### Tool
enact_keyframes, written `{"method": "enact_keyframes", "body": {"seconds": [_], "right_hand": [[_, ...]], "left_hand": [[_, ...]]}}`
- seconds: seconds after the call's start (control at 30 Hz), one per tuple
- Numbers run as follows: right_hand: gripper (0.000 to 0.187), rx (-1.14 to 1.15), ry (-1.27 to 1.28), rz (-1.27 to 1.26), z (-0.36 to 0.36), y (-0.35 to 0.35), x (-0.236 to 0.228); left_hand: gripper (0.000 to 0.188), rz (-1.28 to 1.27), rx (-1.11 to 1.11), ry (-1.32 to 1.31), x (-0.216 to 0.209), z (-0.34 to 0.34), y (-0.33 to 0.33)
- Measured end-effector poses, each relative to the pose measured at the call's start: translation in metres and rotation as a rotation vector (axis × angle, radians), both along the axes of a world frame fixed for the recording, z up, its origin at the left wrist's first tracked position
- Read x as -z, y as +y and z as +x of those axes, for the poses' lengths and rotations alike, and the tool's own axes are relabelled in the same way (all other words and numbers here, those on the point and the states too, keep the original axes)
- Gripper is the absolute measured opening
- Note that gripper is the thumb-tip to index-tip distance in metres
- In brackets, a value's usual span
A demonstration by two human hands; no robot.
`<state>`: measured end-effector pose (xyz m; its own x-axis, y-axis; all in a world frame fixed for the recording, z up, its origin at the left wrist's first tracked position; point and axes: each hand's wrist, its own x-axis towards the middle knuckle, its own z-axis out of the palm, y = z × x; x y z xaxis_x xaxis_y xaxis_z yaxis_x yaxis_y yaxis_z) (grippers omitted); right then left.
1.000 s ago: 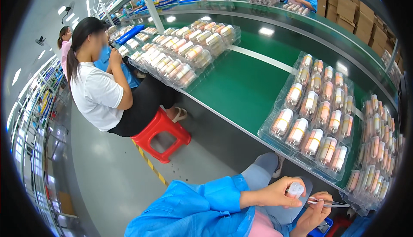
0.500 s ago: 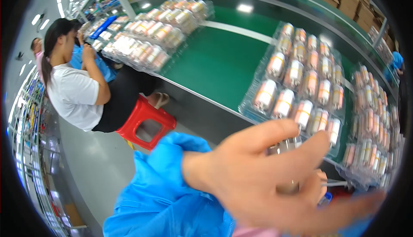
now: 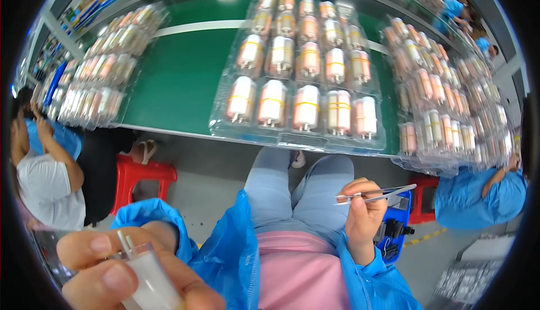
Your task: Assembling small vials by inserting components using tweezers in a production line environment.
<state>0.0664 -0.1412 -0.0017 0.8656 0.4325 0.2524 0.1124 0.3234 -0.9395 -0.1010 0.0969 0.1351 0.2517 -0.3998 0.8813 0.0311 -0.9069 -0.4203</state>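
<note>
In my left hand, raised close at the lower left, is a white cylinder with a clear edge and thin white prongs at its top. My fingers and thumb close around it. My right hand, above my right thigh, pinches metal tweezers whose points face left. A small white bit shows by the fingertips; whether the tweezers grip it I cannot tell. In front of me, a clear plastic tray bears rows of similar white and pink cylinders, many wrapped with yellow bands.
More loaded trays stand at left and right on the green bench. A co-worker in a white shirt sits at left, another in blue at right. A blue bin with dark parts stands beyond my right hand.
The view has swung right and down. My left hand has moved from beside the front tray to the lower left, near the camera. My right hand with the tweezers has come into plain view.
</note>
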Motion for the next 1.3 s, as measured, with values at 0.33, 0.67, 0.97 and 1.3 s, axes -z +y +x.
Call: {"method": "enact_keyframes", "body": {"seconds": [0.33, 0.67, 0.97, 1.3], "right_hand": [[0.021, 0.028, -0.066, -0.034, -0.001, 0.005, 0.001], [0.021, -0.008, -0.078, 0.026, 0.002, 0.006, -0.005], [0.015, -0.091, -0.125, 0.050, -0.002, 0.014, -0.015], [0.014, -0.244, -0.344, -0.076, 0.006, 0.017, -0.026]], "left_hand": [[0.022, -1.297, 0.744, 0.678, 0.101, 0.086, -0.058], [0.022, -1.557, 0.691, 0.752, 0.133, 0.096, -0.086], [0.021, -1.568, 0.683, 0.752, 0.139, 0.097, -0.089], [0.024, -1.580, 0.807, 0.841, 0.138, 0.095, -0.086]]}}
